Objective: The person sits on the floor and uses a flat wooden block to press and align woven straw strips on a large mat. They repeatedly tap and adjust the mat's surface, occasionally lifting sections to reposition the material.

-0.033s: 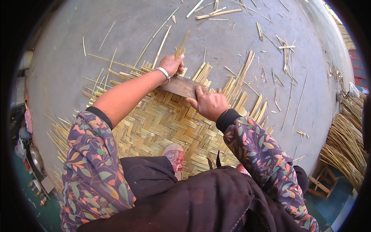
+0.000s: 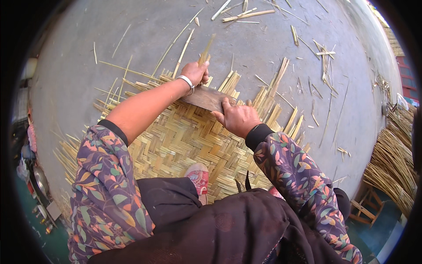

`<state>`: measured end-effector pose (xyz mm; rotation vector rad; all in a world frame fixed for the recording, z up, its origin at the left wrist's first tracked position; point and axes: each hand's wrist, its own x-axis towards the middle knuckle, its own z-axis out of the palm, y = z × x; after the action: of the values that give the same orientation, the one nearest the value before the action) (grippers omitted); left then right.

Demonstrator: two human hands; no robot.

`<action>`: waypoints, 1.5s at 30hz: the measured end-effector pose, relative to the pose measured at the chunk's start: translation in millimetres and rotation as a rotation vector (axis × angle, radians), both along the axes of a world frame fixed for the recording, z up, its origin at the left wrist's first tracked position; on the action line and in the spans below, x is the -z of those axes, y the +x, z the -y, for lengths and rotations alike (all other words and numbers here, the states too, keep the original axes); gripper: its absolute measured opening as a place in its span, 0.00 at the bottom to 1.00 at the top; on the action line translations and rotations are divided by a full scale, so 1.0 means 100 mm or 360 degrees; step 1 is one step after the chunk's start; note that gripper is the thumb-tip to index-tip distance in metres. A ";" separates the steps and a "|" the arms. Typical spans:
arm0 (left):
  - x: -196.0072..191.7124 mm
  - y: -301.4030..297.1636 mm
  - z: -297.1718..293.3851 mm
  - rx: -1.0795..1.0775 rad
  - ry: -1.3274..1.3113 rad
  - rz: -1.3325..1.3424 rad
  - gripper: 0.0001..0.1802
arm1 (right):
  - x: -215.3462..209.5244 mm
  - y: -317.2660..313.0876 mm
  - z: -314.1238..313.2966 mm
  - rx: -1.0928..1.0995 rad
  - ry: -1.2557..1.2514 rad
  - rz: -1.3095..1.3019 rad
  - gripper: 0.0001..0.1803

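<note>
My left hand [image 2: 194, 72] closes around one upright bamboo strip [image 2: 205, 50] at the far edge of the woven mat [image 2: 184, 141] on the floor, while my right hand [image 2: 237, 119] grips the flat wooden board [image 2: 206, 97], pressing it on the weave so the strips stay tight.

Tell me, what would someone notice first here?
A big woven bamboo mat fills the middle of the grey floor. At its far edge the left hand grips an upright bamboo strip, while the right hand presses a flat dark board onto the weave.
</note>
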<state>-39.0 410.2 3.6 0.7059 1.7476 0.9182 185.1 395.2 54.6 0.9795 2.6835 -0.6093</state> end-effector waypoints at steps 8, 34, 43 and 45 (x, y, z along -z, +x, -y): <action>-1.06 -0.55 -0.72 -0.0278 0.0503 0.0319 0.25 | -0.14 -0.09 -0.10 0.0136 -0.0296 0.0103 0.37; -0.36 -1.79 0.61 0.1221 -0.0937 -0.1540 0.44 | -0.66 -1.04 -0.29 -0.0912 0.0322 -0.0062 0.25; -0.58 -1.83 0.75 0.1565 -0.1035 -0.1606 0.37 | -0.50 -1.42 -0.33 -0.0854 0.0309 0.0042 0.32; -0.52 -1.82 0.80 0.1583 -0.1009 -0.1668 0.35 | -0.46 -1.45 -0.31 -0.0788 0.0259 0.0156 0.33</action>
<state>-221.1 330.4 55.6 1.5279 1.9515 -0.8087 39.9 426.1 101.0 0.3321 2.7609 -0.2363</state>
